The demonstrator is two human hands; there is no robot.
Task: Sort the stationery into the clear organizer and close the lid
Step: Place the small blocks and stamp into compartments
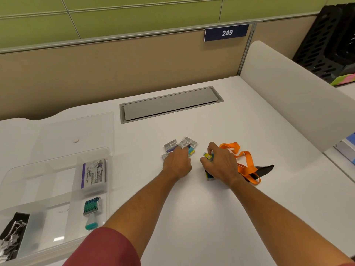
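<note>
Mid-surface, the left hand [177, 163] curls over small staple boxes [180, 145] while the right hand [221, 164] pinches a yellow box [207, 155]; the clear organizer [57, 189] waits open at the surface's left edge, nearer the left hand.

Open desk [192, 217] btwn the clear organizer [107, 181] at left and the small packets [180, 145] mid-desk, so a hand can pass there. Lid [76, 131] lies flat behind organizer. Orange lanyard [244, 162] clutters the right side (just under right hand [221, 164]). White side panel [288, 104] walls off far right; cable hatch [171, 103] sits flush.
</note>
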